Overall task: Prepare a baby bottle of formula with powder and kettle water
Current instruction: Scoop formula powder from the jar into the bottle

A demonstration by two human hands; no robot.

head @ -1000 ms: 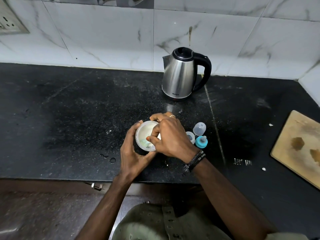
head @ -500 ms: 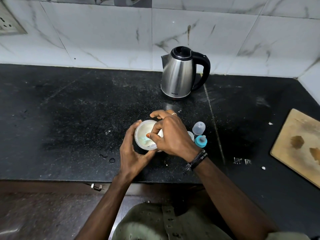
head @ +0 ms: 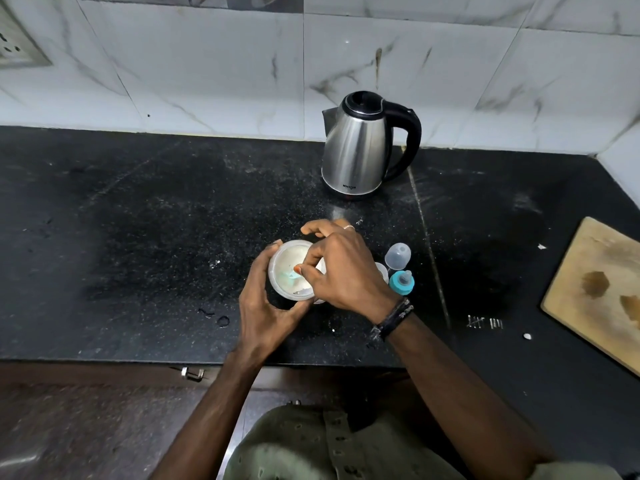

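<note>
We are scooping powder: our left hand (head: 263,306) wraps its fingers round the side of the round white powder tub (head: 289,271), which sits on the black speckled surface (head: 138,254) just in front of us, while our right hand (head: 343,271) reaches over the open mouth and pinches the pale blue scoop (head: 289,277) between thumb and fingertips. To do this well we would keep the tub braced flat, dig the scoop under the powder, and level it against the rim before lifting, since loose powder spills easily, and white specks already dot the stone. The powder looks fine, soft and off-white, heaped unevenly inside a thin, smooth plastic wall. The bottle itself is mostly hidden behind our right hand; only a pale rim (head: 382,270) shows, so we cannot tell how full it is. Just beside it lie a clear domed cap (head: 398,255) and a teal collar with its teat (head: 401,282). The steel kettle (head: 360,150), shiny and tapered with a black handle, stands well back near the marbled tiles, and a worn wooden board (head: 599,292) lies at the right edge.
</note>
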